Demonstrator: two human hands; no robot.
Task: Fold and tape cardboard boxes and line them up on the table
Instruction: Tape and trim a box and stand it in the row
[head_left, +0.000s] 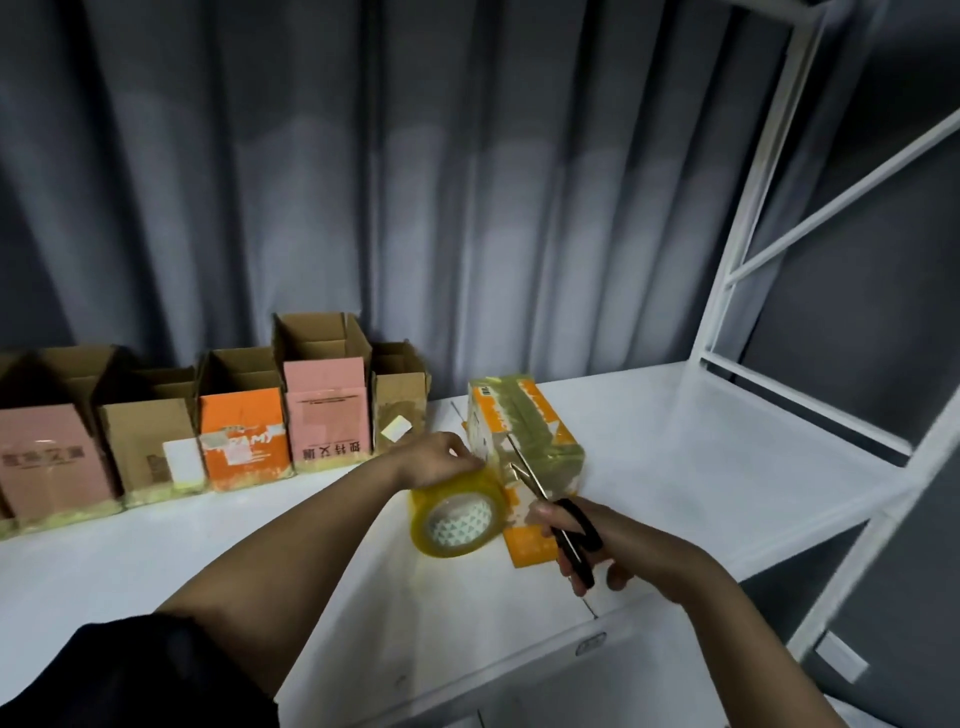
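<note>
Left hand (439, 457) grip: fingers curled over the top of a yellowish clear tape roll (460, 512), pinching it just left of the orange box (524, 441). Row of open-topped cardboard boxes (244, 415), brown, pink and orange, stands further left of that box on the white tabletop (701, 457). Orange box lies on its side, corrugated, glossy tape strips across it. Right hand (597, 545) grips black-handled scissors (556, 514), blades parted, against the box's near face.

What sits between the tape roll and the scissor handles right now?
In the head view, the orange box's lower flap lies between the tape roll and the scissors, flat on the white table.
</note>
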